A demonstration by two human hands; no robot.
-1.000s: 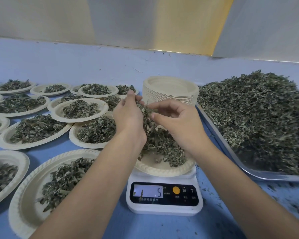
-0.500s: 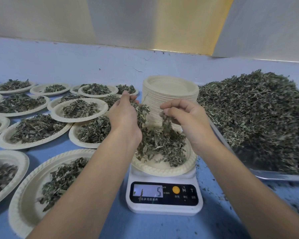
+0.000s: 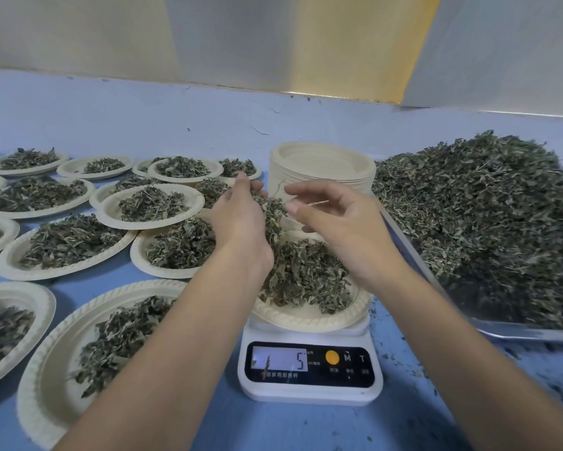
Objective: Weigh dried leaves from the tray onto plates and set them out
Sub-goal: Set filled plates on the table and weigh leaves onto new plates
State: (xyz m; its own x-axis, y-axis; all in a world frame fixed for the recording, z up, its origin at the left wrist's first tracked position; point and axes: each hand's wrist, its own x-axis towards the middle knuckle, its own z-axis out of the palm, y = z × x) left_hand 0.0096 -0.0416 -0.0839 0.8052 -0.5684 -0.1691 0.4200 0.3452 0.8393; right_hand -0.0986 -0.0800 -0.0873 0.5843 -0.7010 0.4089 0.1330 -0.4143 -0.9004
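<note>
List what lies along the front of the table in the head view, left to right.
plate cut off by the left edge → whole filled plate → scale showing 5 → metal tray of dried leaves

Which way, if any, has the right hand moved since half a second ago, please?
Yes, slightly left: the right hand had fingertips before the plate stack's middle; now they near its left edge.

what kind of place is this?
Probably a small herb or tea portioning bench: a digital scale, a metal tray heaped with dried leaves, and many filled paper plates set out.
</note>
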